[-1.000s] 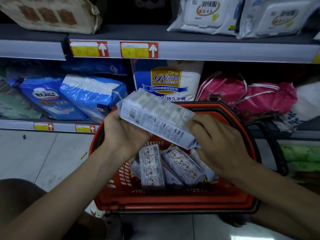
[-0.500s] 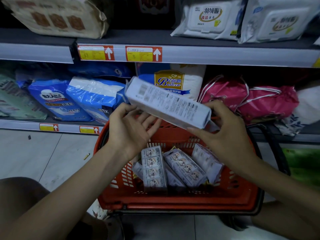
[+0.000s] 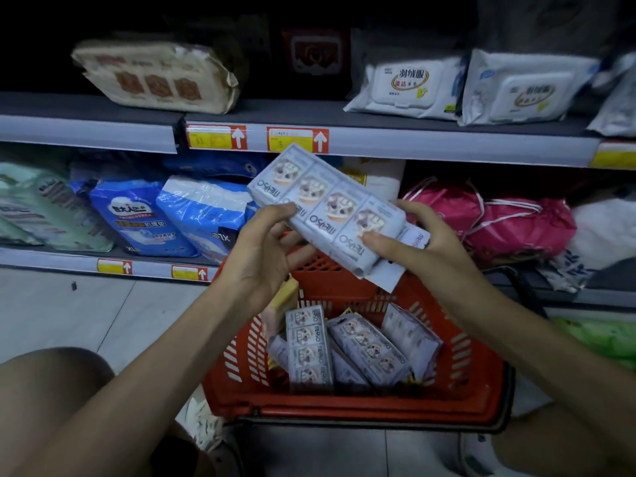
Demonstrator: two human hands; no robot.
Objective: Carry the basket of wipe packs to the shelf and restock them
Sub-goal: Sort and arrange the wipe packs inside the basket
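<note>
Wipe pack point(image 3: 330, 215): flipped since half a second ago, when its barcode back faced me. Now the printed front with four picture panels faces me. It sits higher too, tilted, with its far end just under the price tags point(image 3: 297, 140).
Left hand point(image 3: 261, 256): my fingers point(image 3: 278, 215) curl on the pack's near-left edge and pinch it.
Right hand point(image 3: 423, 246): thumb pressed on the front, fingers wrapped behind the right end, gripping it.
Basket point(image 3: 344, 411): red, low in front of me, below the held pack and between my forearms.
Packs in basket point(image 3: 309, 349): several of the same kind, lying and leaning together.
Upper shelf point(image 3: 413, 146): white lidded wipes point(image 3: 409, 87) on the right.
Lower shelf point(image 3: 51, 259): blue packs point(image 3: 137, 218) on the left, pink bags point(image 3: 499, 222) on the right.
</note>
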